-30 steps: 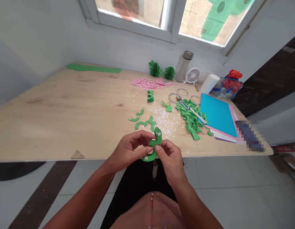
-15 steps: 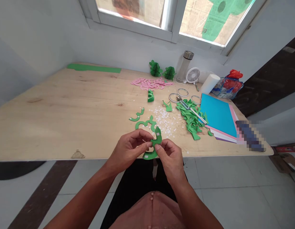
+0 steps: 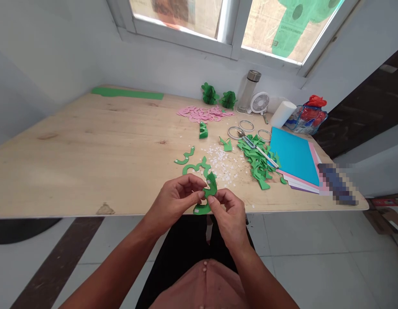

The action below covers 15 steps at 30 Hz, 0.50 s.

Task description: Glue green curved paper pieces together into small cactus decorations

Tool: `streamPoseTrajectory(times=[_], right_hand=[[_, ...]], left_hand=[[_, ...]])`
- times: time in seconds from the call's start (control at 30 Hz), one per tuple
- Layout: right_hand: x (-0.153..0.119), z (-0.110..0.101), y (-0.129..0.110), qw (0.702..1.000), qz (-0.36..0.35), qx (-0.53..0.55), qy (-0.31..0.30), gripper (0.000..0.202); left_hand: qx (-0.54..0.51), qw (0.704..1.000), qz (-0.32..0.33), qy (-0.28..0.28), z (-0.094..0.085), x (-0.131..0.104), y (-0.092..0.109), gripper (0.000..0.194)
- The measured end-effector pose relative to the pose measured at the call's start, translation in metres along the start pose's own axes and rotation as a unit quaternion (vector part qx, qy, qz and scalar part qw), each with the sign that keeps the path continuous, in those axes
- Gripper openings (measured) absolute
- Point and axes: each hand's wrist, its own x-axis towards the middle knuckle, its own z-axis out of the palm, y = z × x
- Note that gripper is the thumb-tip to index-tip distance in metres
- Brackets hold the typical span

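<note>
Both the left hand [image 3: 176,198] and the right hand [image 3: 229,216] pinch one curvy green paper piece [image 3: 212,188] between thumbs and fingers, held at the near edge of the worktop [image 3: 89,150]. Small white squares show on its upper and lower ends. Just beyond lie a green wavy cutout [image 3: 205,164] and, to its left, a smaller green strip [image 3: 181,162]. White scraps [image 3: 222,161] are scattered to the right, near a heap of green offcuts [image 3: 258,166]. Farther back sit a folded green stack [image 3: 203,131], pink cutouts [image 3: 202,113] and a white fan [image 3: 259,102].
</note>
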Motion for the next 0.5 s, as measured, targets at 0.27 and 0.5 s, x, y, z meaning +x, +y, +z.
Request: streamPoseTrajectory(times=[0.27,0.5], right_hand=[[0.0012,0.0008,0.002,0.999,0.005,0.049,-0.001,0.014],[0.0035,0.0005,0.0042,0.998,0.009,0.063,0.0,0.015]], left_hand=[[0.001,1.0,0.011,0.006,-0.0006,-0.0014,-0.0005,0.016],[-0.009,1.0,0.02,-0.009,-0.0043,-0.0011,-0.0042,0.013]])
